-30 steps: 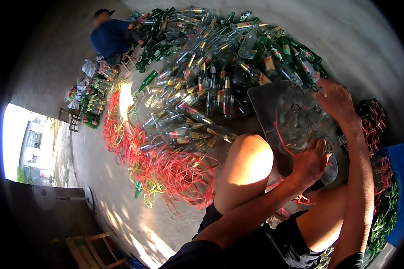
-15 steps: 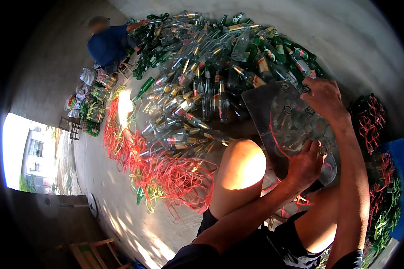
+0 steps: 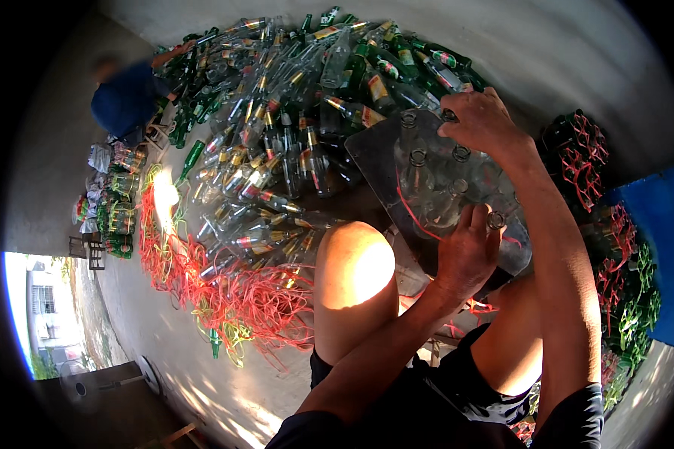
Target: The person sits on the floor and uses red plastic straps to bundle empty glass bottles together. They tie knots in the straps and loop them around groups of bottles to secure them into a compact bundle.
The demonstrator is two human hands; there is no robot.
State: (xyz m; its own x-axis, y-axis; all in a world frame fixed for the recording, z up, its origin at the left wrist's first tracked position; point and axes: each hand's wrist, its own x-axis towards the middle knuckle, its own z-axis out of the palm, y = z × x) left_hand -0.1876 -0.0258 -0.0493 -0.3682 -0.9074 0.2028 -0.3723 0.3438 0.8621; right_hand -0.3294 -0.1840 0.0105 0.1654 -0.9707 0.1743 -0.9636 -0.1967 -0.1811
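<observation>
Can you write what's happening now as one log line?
left hand: at bottle neck; right hand: holding another bottle neck; clear bottles: standing on dark board; red strap: beside them; co-worker: by bottle pile

Back wall (image 3: 562, 52): light grey and plain; it bends across the top and gets dark low on the right;
Left wall (image 3: 45, 187): darker grey; mostly in shade;
Opening (image 3: 90, 314): a big, bright gap on the left;
Outside: a pale building (image 3: 43, 280) with a barred window (image 3: 43, 300); green plants (image 3: 43, 367) grow below it;
Floor (image 3: 157, 329): grey, flat and hard-looking;
Sunlight (image 3: 225, 400): bright stripes and spots on the floor, near the bottom;
Stools (image 3: 96, 255): small and dark; they stand near the opening;
Fan (image 3: 120, 384): on a pole with a round base (image 3: 149, 374); its head is blurry;
Blue sheet (image 3: 663, 254): big and flat; at the far right.
</observation>
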